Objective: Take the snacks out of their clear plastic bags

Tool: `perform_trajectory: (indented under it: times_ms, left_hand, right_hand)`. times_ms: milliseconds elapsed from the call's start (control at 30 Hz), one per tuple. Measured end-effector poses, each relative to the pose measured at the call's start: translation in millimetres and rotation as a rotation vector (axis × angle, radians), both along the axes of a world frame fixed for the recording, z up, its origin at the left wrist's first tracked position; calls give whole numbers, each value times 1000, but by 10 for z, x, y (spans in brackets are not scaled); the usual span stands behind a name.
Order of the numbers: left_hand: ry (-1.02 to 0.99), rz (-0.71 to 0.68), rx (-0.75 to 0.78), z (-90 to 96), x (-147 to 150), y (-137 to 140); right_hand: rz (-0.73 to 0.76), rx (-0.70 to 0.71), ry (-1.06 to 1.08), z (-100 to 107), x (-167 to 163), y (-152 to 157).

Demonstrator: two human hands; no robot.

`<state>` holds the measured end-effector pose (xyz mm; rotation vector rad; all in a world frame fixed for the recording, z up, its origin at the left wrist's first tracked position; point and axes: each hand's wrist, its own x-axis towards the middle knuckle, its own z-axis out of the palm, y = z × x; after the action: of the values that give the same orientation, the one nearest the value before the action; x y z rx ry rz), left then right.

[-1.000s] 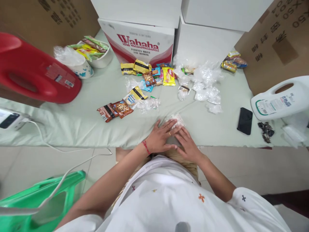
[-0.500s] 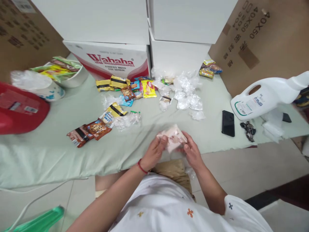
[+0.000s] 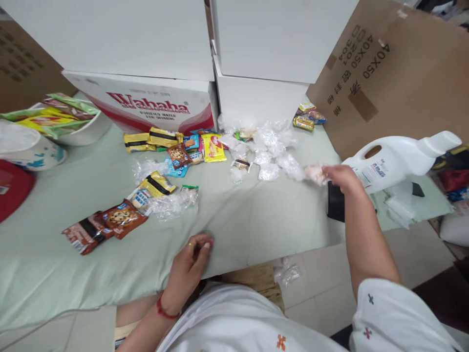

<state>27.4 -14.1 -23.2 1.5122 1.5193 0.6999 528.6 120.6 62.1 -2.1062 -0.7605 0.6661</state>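
My right hand (image 3: 343,177) reaches to the right side of the table, its fingers closed on a small pale pink-and-white packet (image 3: 315,174), blurred by motion. The packet is beside a heap of crumpled clear plastic wrappers (image 3: 269,146). Under my right wrist lies a black phone (image 3: 334,201), partly covered by the arm. My left hand (image 3: 192,256) rests at the table's front edge with fingers loosely curled and nothing seen in them. Left of it lie a brown cookie packet (image 3: 122,215), a brown wrapped snack (image 3: 88,233) and more clear wrappers (image 3: 172,203).
Several snack packets, including a yellow one (image 3: 213,148), lie before a Wahaha carton (image 3: 146,105). White boxes (image 3: 264,98) stand behind the wrappers. A white detergent bottle (image 3: 392,159) is at the right. A bowl of packets (image 3: 93,124) and a red container (image 3: 14,188) stand left.
My hands have parted. The right one carried the pale packet away to the right, towards the wrappers and bottle. The left has let go and dropped to the table edge. The view has shifted right.
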Motion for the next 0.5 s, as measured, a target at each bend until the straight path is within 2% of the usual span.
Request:
perform_trajectory:
  times_ms: [100, 133, 233, 300, 367, 433, 500]
  left_hand:
    - [60, 23, 79, -63, -8, -48]
    - [82, 25, 121, -79, 17, -60]
    - [111, 29, 233, -117, 85, -99]
    - [94, 32, 261, -116, 96, -122]
    - [46, 30, 231, -64, 88, -117]
    - [-30, 21, 149, 64, 80, -75]
    - [-139, -11, 43, 256, 70, -32]
  right_hand:
    - [-37, 96, 85, 141, 145, 900]
    - [-94, 123, 126, 159, 144, 1122]
    - [-191, 141, 149, 78, 8, 1430]
    - [-152, 144, 137, -79, -153, 1353]
    - [-86, 173, 125, -274, -303, 1123]
    - [-48, 220, 91, -459, -396, 820]
    - [-11, 263, -67, -613, -431, 508]
